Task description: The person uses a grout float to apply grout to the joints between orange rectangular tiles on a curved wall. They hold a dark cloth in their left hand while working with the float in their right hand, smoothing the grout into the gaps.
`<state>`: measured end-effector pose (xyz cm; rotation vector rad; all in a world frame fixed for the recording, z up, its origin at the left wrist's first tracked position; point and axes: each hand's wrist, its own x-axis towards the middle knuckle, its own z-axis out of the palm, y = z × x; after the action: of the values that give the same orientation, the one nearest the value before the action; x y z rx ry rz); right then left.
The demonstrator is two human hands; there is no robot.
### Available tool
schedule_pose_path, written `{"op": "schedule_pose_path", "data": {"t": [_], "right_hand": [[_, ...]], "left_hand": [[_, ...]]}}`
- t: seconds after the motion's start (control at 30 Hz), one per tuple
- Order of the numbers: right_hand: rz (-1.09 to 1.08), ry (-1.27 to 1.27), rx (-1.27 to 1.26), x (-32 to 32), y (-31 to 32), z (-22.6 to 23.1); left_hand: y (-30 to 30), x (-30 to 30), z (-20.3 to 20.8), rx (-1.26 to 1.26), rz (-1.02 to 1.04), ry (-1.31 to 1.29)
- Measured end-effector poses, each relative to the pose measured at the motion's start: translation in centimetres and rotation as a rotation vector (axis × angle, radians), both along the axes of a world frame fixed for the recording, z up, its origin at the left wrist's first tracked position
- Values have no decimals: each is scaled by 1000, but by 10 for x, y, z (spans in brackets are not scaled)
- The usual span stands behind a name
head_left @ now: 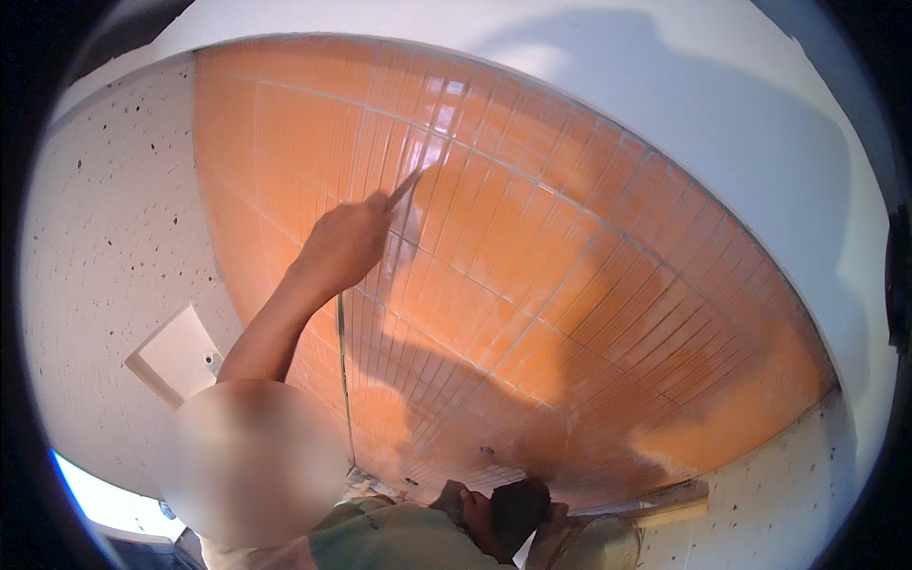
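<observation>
My left hand (351, 237) is raised to the orange ribbed wall tiles (494, 256), its arm reaching up from the lower left. Its fingers are closed round a thin, flat blade-like tool (404, 188), whose tip meets the tiles beside wet, shiny streaks. At the bottom, by my green shirt (399, 540), my right hand (478, 518) seems closed against a dark rounded thing (520, 511). Shade hides that thing's kind and most of the right fingers.
A white wall (684, 85) borders the tiles above and right; a pale speckled wall (104, 209) with a square recess (176, 351) stands left. Low right are a greyish bucket-like container (603, 543) and a wooden strip (673, 514). A dark vertical gap (344, 380) splits the lower tiles.
</observation>
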<state>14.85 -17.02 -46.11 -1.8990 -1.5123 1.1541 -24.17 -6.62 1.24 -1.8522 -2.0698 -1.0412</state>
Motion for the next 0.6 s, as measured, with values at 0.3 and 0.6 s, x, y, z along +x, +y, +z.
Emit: {"op": "schedule_pose_path", "data": {"t": [0.3, 0.6], "right_hand": [[69, -61, 125, 6, -2, -14], [22, -34, 187, 9, -2, -20]], "left_hand": [[-18, 57, 5, 152, -321, -129], [8, 82, 26, 265, -381, -105]]}}
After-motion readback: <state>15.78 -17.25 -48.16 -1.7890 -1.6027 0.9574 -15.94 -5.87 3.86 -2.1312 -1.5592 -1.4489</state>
